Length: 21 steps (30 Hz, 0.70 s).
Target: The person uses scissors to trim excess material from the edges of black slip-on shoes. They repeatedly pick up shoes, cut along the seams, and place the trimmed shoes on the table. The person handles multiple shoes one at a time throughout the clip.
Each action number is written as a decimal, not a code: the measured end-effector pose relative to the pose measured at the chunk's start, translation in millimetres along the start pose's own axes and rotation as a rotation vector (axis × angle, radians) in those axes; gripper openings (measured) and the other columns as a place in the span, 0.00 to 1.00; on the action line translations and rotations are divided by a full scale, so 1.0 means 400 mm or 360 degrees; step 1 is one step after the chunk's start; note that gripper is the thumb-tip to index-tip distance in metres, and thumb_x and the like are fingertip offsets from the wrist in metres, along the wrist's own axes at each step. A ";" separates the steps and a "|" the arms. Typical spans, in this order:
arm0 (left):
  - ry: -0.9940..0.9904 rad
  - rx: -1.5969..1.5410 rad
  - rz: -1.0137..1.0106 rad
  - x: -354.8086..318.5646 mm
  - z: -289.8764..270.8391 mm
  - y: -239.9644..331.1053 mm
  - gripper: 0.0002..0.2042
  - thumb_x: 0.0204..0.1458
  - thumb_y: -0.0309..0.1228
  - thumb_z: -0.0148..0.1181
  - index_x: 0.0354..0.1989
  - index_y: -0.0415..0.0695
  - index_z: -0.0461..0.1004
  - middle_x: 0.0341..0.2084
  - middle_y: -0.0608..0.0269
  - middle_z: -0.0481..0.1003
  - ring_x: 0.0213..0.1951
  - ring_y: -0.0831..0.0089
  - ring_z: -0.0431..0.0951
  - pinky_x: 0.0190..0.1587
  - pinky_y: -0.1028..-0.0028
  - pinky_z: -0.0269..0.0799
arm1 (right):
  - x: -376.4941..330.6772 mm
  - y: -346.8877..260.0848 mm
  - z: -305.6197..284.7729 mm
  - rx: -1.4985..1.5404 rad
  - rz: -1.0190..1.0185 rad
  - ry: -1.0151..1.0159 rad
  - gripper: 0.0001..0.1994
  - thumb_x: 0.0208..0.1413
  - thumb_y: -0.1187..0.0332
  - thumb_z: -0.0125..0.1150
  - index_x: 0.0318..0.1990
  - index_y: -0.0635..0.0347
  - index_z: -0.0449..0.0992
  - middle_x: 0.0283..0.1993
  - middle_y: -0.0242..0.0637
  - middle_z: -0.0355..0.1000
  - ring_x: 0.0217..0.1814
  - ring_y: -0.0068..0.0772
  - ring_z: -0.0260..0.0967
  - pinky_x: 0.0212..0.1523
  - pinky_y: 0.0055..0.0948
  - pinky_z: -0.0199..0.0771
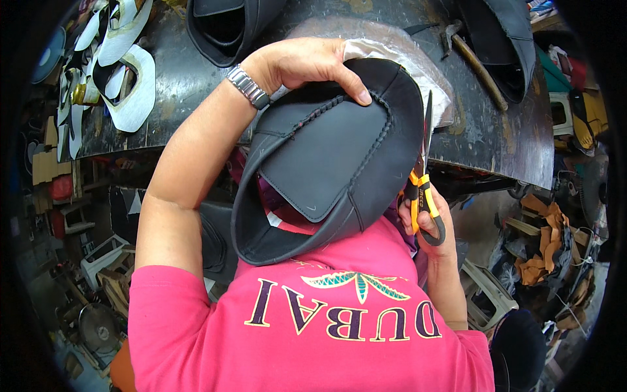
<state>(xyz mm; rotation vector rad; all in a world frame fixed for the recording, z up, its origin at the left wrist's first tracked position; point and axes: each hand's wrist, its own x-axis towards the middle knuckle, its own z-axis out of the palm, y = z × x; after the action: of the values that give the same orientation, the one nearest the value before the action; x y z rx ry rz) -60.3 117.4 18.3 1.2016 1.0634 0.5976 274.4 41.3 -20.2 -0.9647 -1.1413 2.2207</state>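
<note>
- The left hand [307, 62] is closed over the top rim of a dark leather shoe upper with a braided seam [326, 163], thumb pressed on the outer face near the braid, the other digits hidden behind the rim.
- The upper is held up against the chest, between the pink shirt [313, 326] and the dark scuffed counter [183, 78]; its long axis runs from the upper right down to the lower left.
- The right hand [431, 225] has its grip threaded through the loops of orange-handled scissors [423, 176], clamped on them.
- The blades point up along the upper's right edge, just beside it; whether they touch it or stand parted I cannot tell.
- The upper lies left of the scissors, and the right hand is nearer that edge.
- White cut-out pieces [130, 85] and a wooden-handled hammer [477, 65] lie on the counter.
</note>
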 end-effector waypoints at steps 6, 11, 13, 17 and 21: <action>-0.0039 0.0154 0.0100 0.002 0.009 0.021 0.18 0.40 0.27 0.73 0.39 0.33 0.76 0.30 0.58 0.81 0.29 0.74 0.80 0.35 0.76 0.77 | -0.014 -0.009 -0.028 -0.0098 0.0066 0.0010 0.30 0.41 0.51 0.78 0.43 0.61 0.69 0.26 0.31 0.66 0.22 0.14 0.62 0.19 0.12 0.62; -0.0269 0.0252 -0.0169 0.025 0.021 0.049 0.22 0.44 0.25 0.70 0.50 0.35 0.75 0.37 0.61 0.81 0.37 0.76 0.80 0.44 0.77 0.76 | 0.005 -0.011 -0.026 0.0006 -0.0033 -0.0057 0.28 0.41 0.56 0.79 0.43 0.61 0.69 0.28 0.32 0.67 0.24 0.14 0.63 0.20 0.13 0.63; -0.0279 0.0302 -0.0154 0.030 0.021 0.055 0.21 0.45 0.25 0.70 0.49 0.35 0.75 0.38 0.61 0.81 0.37 0.76 0.80 0.44 0.77 0.76 | 0.002 -0.015 -0.028 0.0004 -0.0010 -0.0039 0.28 0.40 0.57 0.79 0.42 0.61 0.68 0.28 0.31 0.67 0.24 0.14 0.63 0.20 0.12 0.64; -0.0395 0.0396 -0.0135 0.033 0.017 0.058 0.22 0.45 0.26 0.70 0.50 0.35 0.75 0.38 0.60 0.81 0.37 0.76 0.79 0.44 0.77 0.76 | -0.023 -0.029 -0.047 -0.0062 0.0129 0.0018 0.27 0.39 0.59 0.80 0.42 0.60 0.69 0.29 0.30 0.67 0.24 0.14 0.63 0.20 0.12 0.64; -0.0522 0.0572 -0.0234 0.054 0.024 0.061 0.22 0.46 0.26 0.69 0.51 0.36 0.73 0.38 0.60 0.81 0.38 0.76 0.79 0.44 0.76 0.76 | -0.035 -0.037 -0.057 -0.0120 0.0194 0.0049 0.29 0.37 0.58 0.80 0.42 0.61 0.69 0.29 0.30 0.66 0.24 0.15 0.63 0.21 0.14 0.64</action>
<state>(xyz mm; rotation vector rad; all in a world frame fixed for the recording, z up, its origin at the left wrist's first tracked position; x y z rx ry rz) -38.9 138.8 34.1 1.4582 0.9895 0.0872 301.9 52.0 -12.1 -1.1231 -1.1888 2.2631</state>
